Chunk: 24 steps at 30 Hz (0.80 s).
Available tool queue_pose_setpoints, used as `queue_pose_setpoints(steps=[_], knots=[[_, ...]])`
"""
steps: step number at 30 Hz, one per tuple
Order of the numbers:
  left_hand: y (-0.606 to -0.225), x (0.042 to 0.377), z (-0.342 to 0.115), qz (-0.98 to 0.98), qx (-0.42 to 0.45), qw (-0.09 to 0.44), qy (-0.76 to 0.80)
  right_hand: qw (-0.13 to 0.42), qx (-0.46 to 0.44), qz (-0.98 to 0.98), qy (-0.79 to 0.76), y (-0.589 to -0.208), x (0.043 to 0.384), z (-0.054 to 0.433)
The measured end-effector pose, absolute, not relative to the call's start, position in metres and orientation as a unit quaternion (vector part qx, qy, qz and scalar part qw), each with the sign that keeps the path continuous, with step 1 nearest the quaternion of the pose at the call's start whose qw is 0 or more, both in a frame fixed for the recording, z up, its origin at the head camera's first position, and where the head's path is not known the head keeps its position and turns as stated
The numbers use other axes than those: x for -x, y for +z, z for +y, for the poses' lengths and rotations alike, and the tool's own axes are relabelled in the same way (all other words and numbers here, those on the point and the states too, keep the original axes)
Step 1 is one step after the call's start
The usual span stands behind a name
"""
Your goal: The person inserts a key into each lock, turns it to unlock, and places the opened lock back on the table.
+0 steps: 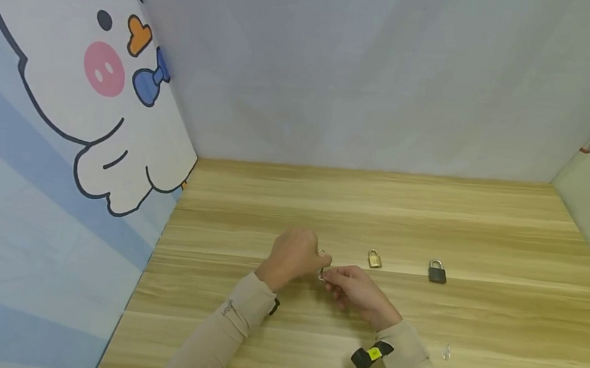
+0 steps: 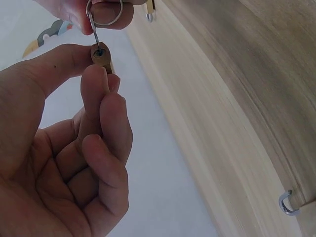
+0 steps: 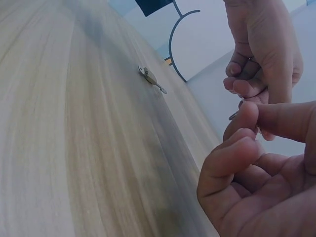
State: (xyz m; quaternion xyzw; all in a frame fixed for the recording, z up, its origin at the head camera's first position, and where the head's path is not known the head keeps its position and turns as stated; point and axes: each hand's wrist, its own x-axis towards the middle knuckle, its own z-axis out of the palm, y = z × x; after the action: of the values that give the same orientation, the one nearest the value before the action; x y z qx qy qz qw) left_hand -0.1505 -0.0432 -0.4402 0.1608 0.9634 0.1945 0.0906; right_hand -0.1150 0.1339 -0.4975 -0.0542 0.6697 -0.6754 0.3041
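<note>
My left hand (image 1: pixel 294 257) pinches a small brass padlock (image 2: pixel 102 55) between thumb and fingers, its keyhole end facing the left wrist camera. A silver key (image 2: pixel 94 33) stands in that keyhole, with a thin metal ring (image 2: pixel 118 19) at its outer end. Thumb and fingertips of my right hand (image 1: pixel 361 291) grip the key at the ring end. In the right wrist view, the right fingers (image 3: pixel 232 160) hide most of the key and lock. Another brass padlock (image 1: pixel 375 259) and a black padlock (image 1: pixel 437 272) lie on the table beyond my right hand.
A small key on a ring (image 1: pixel 446 353) lies right of my right forearm. A small metal thing (image 3: pixel 149 76), its kind unclear, lies on the wooden table (image 1: pixel 283 198) in the right wrist view. Cartoon-printed and plain walls enclose the table's left, back and right.
</note>
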Motion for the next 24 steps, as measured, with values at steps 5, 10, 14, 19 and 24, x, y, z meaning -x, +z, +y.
queue_pose_setpoints(steps=[5,10,14,19,24], knots=[[-0.441,0.151,-0.042,0.965,-0.153,0.098,0.192,0.299,0.044,0.661,-0.687,-0.497,0.115,0.131],[-0.442,0.150,-0.040,0.967,-0.142,0.096,0.190,0.291,0.035,0.656,-0.695,-0.496,0.114,0.127],[-0.444,0.150,-0.040,0.968,-0.139,0.087,0.190,0.280,0.021,0.659,-0.697,-0.497,0.113,0.123],[-0.442,0.152,-0.041,0.967,-0.131,0.098,0.194,0.240,-0.007,0.672,-0.700,-0.498,0.110,0.118],[-0.439,0.155,-0.043,0.968,-0.127,0.100,0.192,0.202,-0.034,0.680,-0.704,-0.501,0.109,0.114]])
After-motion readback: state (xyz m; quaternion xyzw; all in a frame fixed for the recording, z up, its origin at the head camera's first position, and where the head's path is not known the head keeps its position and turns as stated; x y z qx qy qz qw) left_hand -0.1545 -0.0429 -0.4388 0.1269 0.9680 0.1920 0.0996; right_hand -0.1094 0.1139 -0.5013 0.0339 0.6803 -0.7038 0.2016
